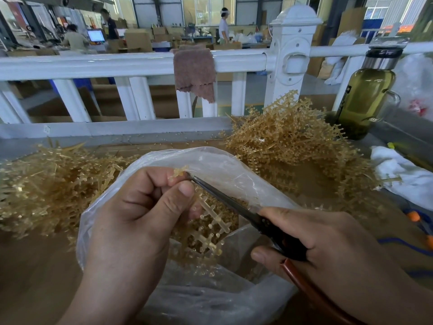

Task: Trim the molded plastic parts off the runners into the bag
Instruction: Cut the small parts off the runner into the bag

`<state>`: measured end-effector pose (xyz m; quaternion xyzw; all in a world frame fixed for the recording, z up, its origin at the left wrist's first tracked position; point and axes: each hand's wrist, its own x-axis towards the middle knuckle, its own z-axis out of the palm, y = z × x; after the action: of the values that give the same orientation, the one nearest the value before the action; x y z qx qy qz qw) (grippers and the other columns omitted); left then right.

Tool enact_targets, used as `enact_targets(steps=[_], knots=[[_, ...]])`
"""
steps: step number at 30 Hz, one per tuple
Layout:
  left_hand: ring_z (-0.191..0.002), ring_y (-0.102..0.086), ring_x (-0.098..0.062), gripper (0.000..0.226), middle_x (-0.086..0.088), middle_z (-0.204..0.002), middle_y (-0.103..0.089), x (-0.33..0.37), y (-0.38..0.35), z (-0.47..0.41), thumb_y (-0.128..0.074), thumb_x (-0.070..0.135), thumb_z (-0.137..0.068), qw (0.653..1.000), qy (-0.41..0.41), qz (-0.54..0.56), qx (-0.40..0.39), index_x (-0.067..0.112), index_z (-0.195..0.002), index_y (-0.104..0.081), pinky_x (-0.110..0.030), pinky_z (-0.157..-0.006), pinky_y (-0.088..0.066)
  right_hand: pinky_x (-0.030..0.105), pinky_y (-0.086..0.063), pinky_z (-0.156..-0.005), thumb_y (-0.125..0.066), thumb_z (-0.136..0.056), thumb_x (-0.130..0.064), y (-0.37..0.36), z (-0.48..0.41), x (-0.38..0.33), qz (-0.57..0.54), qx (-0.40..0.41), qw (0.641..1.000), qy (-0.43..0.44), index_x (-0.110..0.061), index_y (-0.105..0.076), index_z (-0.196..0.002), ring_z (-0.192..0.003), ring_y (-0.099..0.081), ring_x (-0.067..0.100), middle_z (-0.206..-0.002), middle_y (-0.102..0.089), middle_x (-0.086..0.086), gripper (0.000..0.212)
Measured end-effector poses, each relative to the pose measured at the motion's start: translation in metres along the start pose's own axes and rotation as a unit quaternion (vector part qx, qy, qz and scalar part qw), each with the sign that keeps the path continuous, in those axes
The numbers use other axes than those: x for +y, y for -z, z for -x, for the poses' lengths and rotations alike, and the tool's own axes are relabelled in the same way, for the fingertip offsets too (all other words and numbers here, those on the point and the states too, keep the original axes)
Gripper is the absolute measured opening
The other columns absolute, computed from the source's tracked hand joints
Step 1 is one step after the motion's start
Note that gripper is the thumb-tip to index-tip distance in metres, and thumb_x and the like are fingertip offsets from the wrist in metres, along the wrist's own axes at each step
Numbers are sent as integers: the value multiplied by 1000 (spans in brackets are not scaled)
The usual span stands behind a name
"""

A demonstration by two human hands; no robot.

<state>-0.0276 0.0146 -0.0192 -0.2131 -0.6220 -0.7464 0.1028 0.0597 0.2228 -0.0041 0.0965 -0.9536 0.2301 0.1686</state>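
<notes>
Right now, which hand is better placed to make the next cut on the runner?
The right hand: it grips the scissors, whose tips reach the runner beside the left hand. The left hand pinches that runner over the open bag, so it is busy holding.

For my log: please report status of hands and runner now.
Left hand pinches runner over bag. Right hand grips scissors, tips at runner's top. No obstruction seen.
</notes>
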Motion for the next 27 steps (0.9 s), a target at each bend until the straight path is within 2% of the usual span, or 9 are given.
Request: enact_targets(steps=[5, 8, 11, 14, 17, 21, 27], knots=[[-61, -65, -16, 10, -3, -65, -67, 0, 0, 1, -75, 36, -73, 1000, 9, 14, 1, 27, -77, -71, -23, -58, -55, 15, -46, -70, -53, -83, -66, 0, -1, -1, 0, -11, 1000, -3, -37, -64, -109, -74, -61, -5, -81, -66, -21, 41], [-57, -63, -15, 9, -6, -62, -67, -1, -1, 1, -80, 24, -74, 999, 21, 28, 9, 26, -74, -71, -21, -55, -52, 15, -46, -69, -52, -84, -65, 1, 0, -2, 5, -17, 1000, -7, -34, -66, -102, -73, -60, -5, -78, -65, -21, 38], [-57, -63, -14, 5, -8, -63, -68, -2, 0, 0, -73, 26, -78, 999, 35, 26, 9, 24, -75, -71, -20, -55, -52, 14, -46, -70, -49, -84, -66, 2, 0, -4, 4, -27, 999, -18, -34, -66, -98, -73, -60, -5, -76, -64, -21, 39], [-59, -64, -16, 14, -10, -66, -69, -1, 2, 0, -80, 33, -75, 999, 47, 13, 5, 23, -78, -71, -22, -54, -53, 14, -45, -70, -47, -84, -67, 2, 0, -5, 5, -32, 999, -20, -34, -67, -98, -72, -60, -5, -76, -65, -21, 41], [-61, -65, -18, 21, -10, -68, -70, -1, 3, -1, -75, 43, -73, 998, 58, 6, -3, 24, -80, -71, -24, -53, -52, 12, -45, -70, -45, -84, -69, 2, 0, -5, 7, -43, 999, -29, -34, -65, -97, -73, -59, -6, -74, -63, -21, 43], [-59, -64, -16, 16, -12, -68, -69, -2, 4, -1, -76, 35, -78, 998, 65, -7, -1, 20, -79, -70, -23, -49, -51, 8, -41, -62, -46, -83, -69, 0, -1, -4, 1, -46, 998, -36, -35, -62, -93, -71, -57, -6, -70, -59, -20, 39], [-55, -62, -19, 9, -13, -64, -62, 0, 1, -1, -69, 25, -81, 996, 76, 45, 13, 21, -89, -69, -22, -50, -51, 23, -46, -71, -46, -78, -74, -2, -1, -5, -40, -38, 997, -53, -33, -64, -106, -76, -63, 1, -82, -67, -14, 53]])
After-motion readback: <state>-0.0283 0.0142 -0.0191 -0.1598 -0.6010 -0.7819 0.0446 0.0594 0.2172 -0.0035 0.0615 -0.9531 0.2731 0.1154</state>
